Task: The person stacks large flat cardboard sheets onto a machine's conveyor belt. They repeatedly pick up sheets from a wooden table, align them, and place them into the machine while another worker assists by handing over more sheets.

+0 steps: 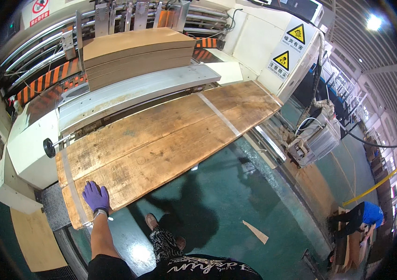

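Note:
My left hand [96,197], in a purple glove, lies flat with its fingers stretched out on the near left end of a long wooden board table [161,140]. Nothing is held in it. Pale metal strips cross the planks, one just left of the hand. Beyond the table, a stack of brown cardboard sheets [138,58] sits on the machine's feed area, well away from my hand. My right hand is out of the picture.
A grey metal ledge [138,95] runs between the boards and the stack. At left is a black round knob [49,148]. A cardboard scrap [255,232] lies on the green floor. A co-worker in blue [371,213] bends over cardboard at far right.

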Demonstrator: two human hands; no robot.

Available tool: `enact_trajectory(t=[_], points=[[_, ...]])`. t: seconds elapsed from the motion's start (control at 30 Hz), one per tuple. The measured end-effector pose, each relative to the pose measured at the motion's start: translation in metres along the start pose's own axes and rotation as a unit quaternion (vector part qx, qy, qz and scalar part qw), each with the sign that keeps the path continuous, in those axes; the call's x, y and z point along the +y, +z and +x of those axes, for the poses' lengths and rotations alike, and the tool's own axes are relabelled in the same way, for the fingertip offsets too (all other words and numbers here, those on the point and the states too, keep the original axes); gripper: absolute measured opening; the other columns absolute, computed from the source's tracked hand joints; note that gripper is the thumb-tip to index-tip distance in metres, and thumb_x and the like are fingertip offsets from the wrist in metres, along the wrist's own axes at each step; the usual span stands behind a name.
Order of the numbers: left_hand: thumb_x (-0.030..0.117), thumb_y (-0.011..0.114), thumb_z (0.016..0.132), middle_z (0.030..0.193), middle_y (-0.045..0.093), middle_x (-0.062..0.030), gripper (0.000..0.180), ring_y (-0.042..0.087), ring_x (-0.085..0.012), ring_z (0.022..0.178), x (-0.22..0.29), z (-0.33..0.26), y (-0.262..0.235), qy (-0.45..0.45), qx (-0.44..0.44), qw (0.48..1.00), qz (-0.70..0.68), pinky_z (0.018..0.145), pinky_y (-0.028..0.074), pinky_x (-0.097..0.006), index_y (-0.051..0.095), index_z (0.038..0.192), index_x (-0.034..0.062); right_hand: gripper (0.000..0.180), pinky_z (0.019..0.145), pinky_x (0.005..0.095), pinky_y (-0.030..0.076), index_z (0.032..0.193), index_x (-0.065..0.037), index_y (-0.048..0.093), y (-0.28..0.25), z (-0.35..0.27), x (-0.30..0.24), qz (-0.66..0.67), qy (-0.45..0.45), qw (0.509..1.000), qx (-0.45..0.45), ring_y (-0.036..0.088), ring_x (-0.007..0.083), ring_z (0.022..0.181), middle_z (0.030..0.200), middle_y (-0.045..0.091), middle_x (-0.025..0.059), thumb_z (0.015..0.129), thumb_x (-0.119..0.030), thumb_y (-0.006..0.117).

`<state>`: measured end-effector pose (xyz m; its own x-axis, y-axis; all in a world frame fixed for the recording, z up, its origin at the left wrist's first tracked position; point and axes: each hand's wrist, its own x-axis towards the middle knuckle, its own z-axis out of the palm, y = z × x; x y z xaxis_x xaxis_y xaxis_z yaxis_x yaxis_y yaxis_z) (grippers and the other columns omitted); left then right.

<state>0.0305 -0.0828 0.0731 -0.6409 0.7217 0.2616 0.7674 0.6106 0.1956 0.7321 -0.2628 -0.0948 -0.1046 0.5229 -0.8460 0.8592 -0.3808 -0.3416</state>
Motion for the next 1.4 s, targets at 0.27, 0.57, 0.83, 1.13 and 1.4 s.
enact_trajectory(t=[0.27, 0.57, 0.83, 1.13, 1.4], points=[[0.038, 0.047, 0.09, 0.14, 0.042, -0.0252, 0.06, 0.037, -0.0363, 0.133, -0.011, 0.003, 0.003, -0.005, 0.001, 1.0, 0.029, 0.112, 0.022, -0.047, 0.047, 0.132, -0.0048, 0.048, 0.088, 0.0492, 0.044, 0.118, -0.008, 0.057, 0.035, 0.03, 0.023, 0.003, -0.063, 0.998, 0.011, 0.056, 0.0408, 0.107, 0.116, 0.06, 0.0214, 0.09, -0.046, 0.047], [0.056, 0.039, 0.091, 0.141, 0.041, -0.0201, 0.068, 0.039, -0.0373, 0.128, -0.009, 0.003, -0.003, 0.128, -0.054, 0.965, 0.223, 0.101, 0.033, -0.051, 0.04, 0.136, 0.0046, 0.049, 0.087, 0.0527, 0.044, 0.114, -0.007, 0.059, 0.054, 0.056, -0.006, -0.036, -0.104, 0.989, 0.102, 0.059, 0.0453, 0.098, 0.106, 0.063, 0.0206, 0.091, -0.046, 0.04], [0.054, 0.033, 0.093, 0.136, 0.044, -0.013, 0.062, 0.042, -0.0297, 0.122, 0.006, 0.003, 0.011, 0.082, -0.062, 0.982, 0.159, 0.096, 0.036, -0.047, 0.045, 0.131, 0.0072, 0.047, 0.082, 0.0508, 0.047, 0.114, -0.005, 0.056, 0.103, 0.102, 0.065, -0.15, -0.121, 0.964, 0.185, 0.06, 0.0433, 0.096, 0.102, 0.064, 0.0226, 0.088, -0.044, 0.047], [0.054, 0.034, 0.093, 0.144, 0.037, -0.0115, 0.06, 0.036, -0.0285, 0.129, -0.024, 0.01, 0.032, 0.144, -0.098, 0.946, 0.273, 0.1, 0.032, -0.049, 0.042, 0.134, 0.0098, 0.063, 0.097, 0.0492, 0.041, 0.111, -0.009, 0.067, 0.065, 0.072, 0.01, 0.084, 0.071, 0.989, 0.099, 0.058, 0.0332, 0.109, 0.115, 0.065, 0.0117, 0.088, -0.062, 0.041], [0.057, 0.031, 0.093, 0.146, 0.038, -0.01, 0.064, 0.036, -0.028, 0.131, -0.011, 0.011, 0.012, 0.044, -0.076, 0.979, 0.183, 0.102, 0.03, -0.051, 0.043, 0.136, 0.011, 0.065, 0.094, 0.0477, 0.042, 0.111, -0.006, 0.066, 0.061, 0.081, 0.015, 0.095, 0.0, 0.989, 0.111, 0.057, 0.0362, 0.11, 0.115, 0.064, 0.0179, 0.086, -0.061, 0.042]])
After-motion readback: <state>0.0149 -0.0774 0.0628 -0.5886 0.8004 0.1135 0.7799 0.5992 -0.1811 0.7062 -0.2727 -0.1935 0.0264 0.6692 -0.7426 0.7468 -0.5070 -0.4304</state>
